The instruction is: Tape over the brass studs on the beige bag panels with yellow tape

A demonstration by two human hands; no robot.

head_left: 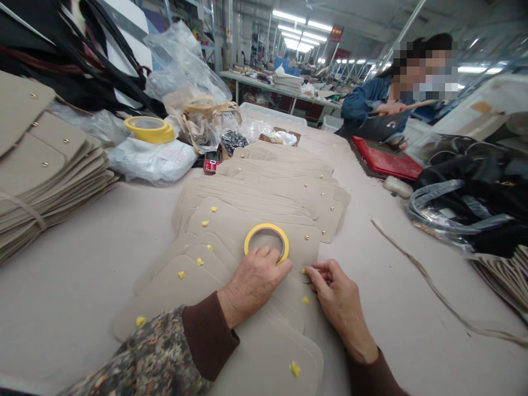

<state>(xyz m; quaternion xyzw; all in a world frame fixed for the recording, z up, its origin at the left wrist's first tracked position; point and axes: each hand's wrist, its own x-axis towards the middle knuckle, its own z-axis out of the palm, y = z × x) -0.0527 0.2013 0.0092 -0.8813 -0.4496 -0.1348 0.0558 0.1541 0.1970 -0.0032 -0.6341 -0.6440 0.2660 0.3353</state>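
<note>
Visible quantities: two hands (256, 280) of the wearer, two clearly visible yellow tape rolls (248, 241), at least nine yellow tape pieces (294, 369), one co-worker (373, 107). Overlapping beige panels (284, 335) prevent an exact count.

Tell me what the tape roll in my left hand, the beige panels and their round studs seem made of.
Tape roll: probably plastic or paper tape; smooth, yellow band.
Beige panels: possibly leather or imitation leather, matte; even surface, clean-cut edges.
Studs: likely metal, polished; small bright glints.
</note>
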